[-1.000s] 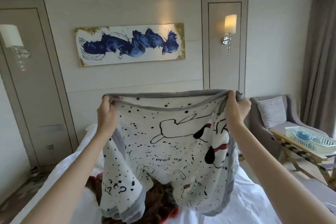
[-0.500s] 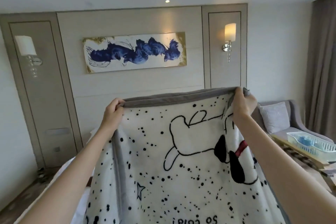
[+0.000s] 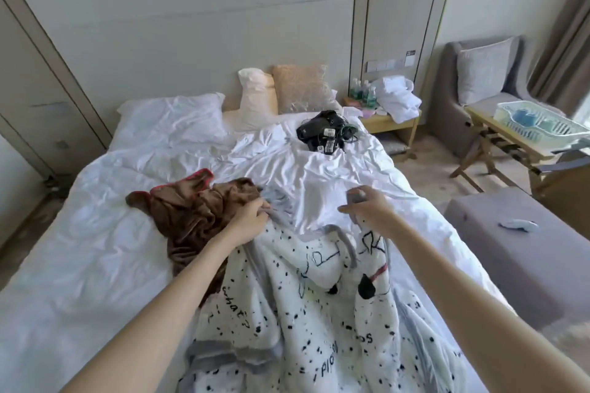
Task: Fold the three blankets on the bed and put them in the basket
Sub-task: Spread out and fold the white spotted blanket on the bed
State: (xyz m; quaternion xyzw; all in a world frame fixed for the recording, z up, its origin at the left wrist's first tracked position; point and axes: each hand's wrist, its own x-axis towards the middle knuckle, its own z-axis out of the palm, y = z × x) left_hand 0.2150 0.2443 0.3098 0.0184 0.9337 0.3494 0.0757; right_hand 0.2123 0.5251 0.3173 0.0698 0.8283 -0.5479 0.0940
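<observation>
A: Where is the spotted blanket?
B: The white spotted blanket [image 3: 306, 313] lies rumpled on the near part of the bed [image 3: 105, 233], with its grey hem turned towards the pillows. Its left side overlaps the brown blanket [image 3: 191, 217], which sits crumpled just beside it.
A: And the hands?
B: Both have hold of that grey hem. The left hand [image 3: 250, 222] has its fingers [image 3: 259, 207] curled round the hem, right where it meets the brown blanket. The right hand [image 3: 370, 210] pinches a grey corner of the hem between thumb and fingers, with one finger pointing out to the left.
A: The basket?
B: The pale plastic basket [image 3: 542, 124] stands on a folding wooden counter [image 3: 491, 129] at the far right, well apart from the bed and next to a grey armchair [image 3: 447, 99]. Something blue is in it; I cannot tell what.
A: Anything else on the bed?
B: A heap of black devices and cables [image 3: 325, 134] near the pillows, well apart from both blankets
</observation>
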